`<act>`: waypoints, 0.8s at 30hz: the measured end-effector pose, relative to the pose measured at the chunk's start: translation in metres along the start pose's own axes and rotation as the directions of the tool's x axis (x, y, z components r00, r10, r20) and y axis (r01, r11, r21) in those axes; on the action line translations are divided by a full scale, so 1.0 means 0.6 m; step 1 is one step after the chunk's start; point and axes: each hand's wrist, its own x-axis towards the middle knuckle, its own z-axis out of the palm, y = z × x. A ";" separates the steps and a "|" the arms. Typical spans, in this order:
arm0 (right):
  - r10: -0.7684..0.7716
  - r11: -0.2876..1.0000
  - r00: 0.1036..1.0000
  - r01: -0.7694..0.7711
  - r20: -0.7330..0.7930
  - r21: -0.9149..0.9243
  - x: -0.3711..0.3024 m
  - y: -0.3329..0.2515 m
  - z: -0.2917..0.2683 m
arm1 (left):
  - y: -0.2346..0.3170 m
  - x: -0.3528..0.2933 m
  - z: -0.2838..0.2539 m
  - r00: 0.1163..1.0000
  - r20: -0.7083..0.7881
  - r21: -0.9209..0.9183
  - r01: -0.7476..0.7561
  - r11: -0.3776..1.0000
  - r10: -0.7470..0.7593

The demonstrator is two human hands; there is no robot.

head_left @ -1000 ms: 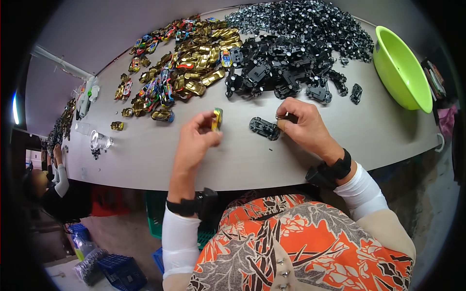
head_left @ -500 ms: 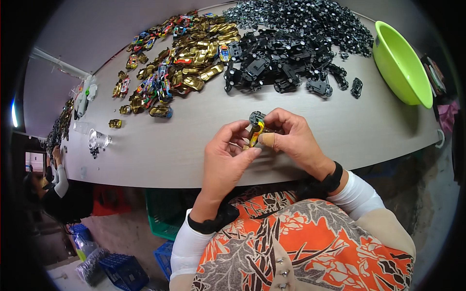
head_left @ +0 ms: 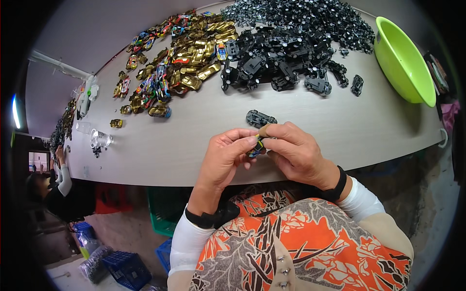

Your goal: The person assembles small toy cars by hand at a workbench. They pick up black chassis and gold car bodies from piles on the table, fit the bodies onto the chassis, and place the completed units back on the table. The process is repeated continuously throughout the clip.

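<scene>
Close to the table's near edge, my left hand (head_left: 221,157) holds a small toy car body (head_left: 255,150) with yellow and blue colouring between thumb and fingers. My right hand (head_left: 305,157), with tan tape round a fingertip, pinches the same body from the other side, so the fingers cover much of it. Just beyond my fingertips, a black toy car chassis (head_left: 260,118) lies on the table (head_left: 204,116). Farther off is a heap of black chassis (head_left: 291,63), and left of it a pile of gold and multicoloured car bodies (head_left: 187,70).
A lime green basin (head_left: 403,63) leans at the table's right end. Small wheel parts (head_left: 301,14) are heaped at the back. A clear plastic cup (head_left: 100,139) stands at the left, dark bits beside it. Another person (head_left: 60,189) sits far left. Blue crates (head_left: 127,270) stand on the floor.
The toy car body has been turned and brought slightly nearer me. My right fingers have shifted over its top. The black chassis now shows whole on the table beyond my hands.
</scene>
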 end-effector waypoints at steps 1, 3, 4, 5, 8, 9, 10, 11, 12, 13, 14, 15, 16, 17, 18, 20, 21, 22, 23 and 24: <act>-0.010 1.000 1.000 0.011 0.027 -0.029 -0.003 0.003 -0.001 | -0.003 0.001 0.002 1.000 -0.013 0.032 0.000 0.999 0.000; -0.030 0.996 0.996 0.037 0.080 -0.086 -0.013 0.014 -0.002 | -0.009 0.005 0.008 0.999 -0.038 0.097 0.001 0.995 0.003; -0.041 0.995 0.995 0.049 0.088 -0.089 -0.014 0.015 -0.003 | -0.010 0.006 0.007 1.000 -0.014 0.096 0.003 0.995 -0.001; -0.052 0.994 0.994 0.061 0.097 -0.091 -0.016 0.017 -0.004 | -0.011 0.008 0.007 1.000 0.010 0.096 0.004 0.995 -0.005; 0.016 0.997 0.982 -0.002 0.190 -0.077 -0.017 0.017 -0.018 | -0.003 0.009 0.015 0.997 0.049 0.120 0.053 0.991 -0.059; 0.041 0.998 0.970 -0.028 0.238 -0.059 -0.016 0.014 -0.023 | 0.001 0.004 0.014 0.996 0.040 0.130 0.070 0.989 -0.076; 0.093 0.995 0.972 -0.085 0.215 -0.043 -0.012 0.013 -0.025 | 0.005 0.004 0.008 1.000 0.005 0.345 0.014 0.939 -0.016; 0.143 0.990 0.970 -0.141 0.199 -0.024 -0.015 0.012 -0.034 | 0.001 0.012 0.003 0.999 -0.027 0.543 -0.023 0.839 0.045; 0.213 0.976 0.965 -0.203 0.155 -0.076 -0.017 0.012 -0.039 | -0.005 0.027 -0.003 0.887 0.073 0.772 -0.340 0.536 0.457; 0.258 0.964 0.959 -0.247 0.118 -0.103 -0.018 0.015 -0.041 | -0.005 0.041 -0.007 0.632 0.276 0.891 -0.451 0.054 0.724; 0.296 0.950 0.950 -0.283 0.095 -0.128 -0.018 0.018 -0.044 | 0.010 0.052 0.000 0.653 0.339 0.887 -0.462 0.002 0.677; 0.336 0.935 0.935 -0.315 0.118 -0.163 -0.017 0.021 -0.043 | 0.010 0.074 -0.007 0.641 0.445 0.857 -0.507 -0.090 0.625; 0.426 0.896 0.890 -0.389 0.165 -0.215 -0.016 0.017 -0.046 | 0.010 0.092 0.002 0.674 0.509 0.850 -0.492 -0.189 0.535; 0.445 0.885 0.881 -0.405 0.160 -0.230 -0.022 0.021 -0.048 | -0.002 0.116 0.010 0.730 0.515 0.857 -0.433 -0.279 0.450; 0.437 0.887 0.881 -0.389 0.181 -0.247 -0.022 0.017 -0.044 | -0.008 0.114 0.016 0.771 0.493 0.866 -0.389 -0.316 0.402; 0.371 0.907 0.898 -0.295 0.237 -0.301 -0.016 0.009 -0.036 | -0.013 0.109 0.011 0.751 0.452 0.889 -0.335 -0.312 0.481; 0.361 0.906 0.897 -0.272 0.255 -0.325 -0.015 0.003 -0.035 | -0.017 0.107 0.011 0.741 0.443 0.894 -0.324 -0.309 0.506; 0.353 0.912 0.894 -0.263 0.275 -0.315 -0.013 0.005 -0.038 | -0.017 0.104 0.010 0.730 0.415 0.910 -0.324 -0.261 0.543; 0.345 0.918 0.891 -0.256 0.294 -0.302 -0.012 0.012 -0.042 | -0.022 0.102 0.007 0.702 0.397 0.916 -0.341 -0.211 0.591; 0.339 0.923 0.889 -0.251 0.308 -0.292 -0.009 0.018 -0.046 | -0.027 0.104 0.002 0.671 0.380 0.917 -0.364 -0.165 0.636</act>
